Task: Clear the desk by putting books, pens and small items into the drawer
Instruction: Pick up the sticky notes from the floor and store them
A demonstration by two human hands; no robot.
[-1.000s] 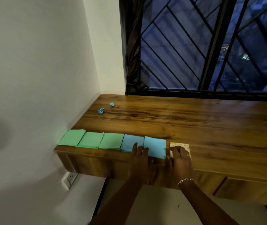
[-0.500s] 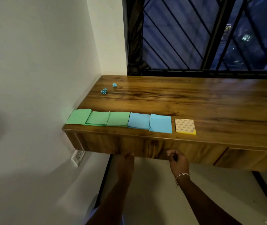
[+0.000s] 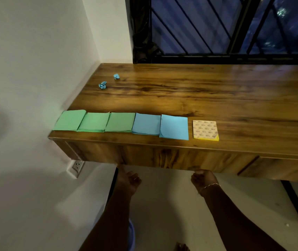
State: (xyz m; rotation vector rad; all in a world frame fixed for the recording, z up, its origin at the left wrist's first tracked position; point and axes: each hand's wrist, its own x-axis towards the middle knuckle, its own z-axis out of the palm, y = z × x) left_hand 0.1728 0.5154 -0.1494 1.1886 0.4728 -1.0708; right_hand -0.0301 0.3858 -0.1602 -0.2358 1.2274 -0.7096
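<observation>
Both hands are off the pads now and down under the desk's front edge, where a second ago they were squaring up the row on top. The left hand (image 3: 128,180) reaches up, fingers loosely spread, a fingertip at the underside of the drawer (image 3: 162,157) front, holding nothing. The right hand (image 3: 203,178) is curled into a loose fist just below the same edge; whether it grips anything there, I can't tell.

It looks like the pull is coming. Best done with both hands hooked under the lip and drawn evenly, so the front doesn't skew and the pads near the edge don't slide off.

On the desk (image 3: 217,98), three green pads (image 3: 93,121) and two blue pads (image 3: 160,126) sit edge to edge along the front, the yellow pad (image 3: 205,130) just beside them, apart. Two blue scraps (image 3: 108,82) lie near the wall. A barred window (image 3: 235,26) is behind the desk and a socket (image 3: 76,167) is low on the wall at left.
</observation>
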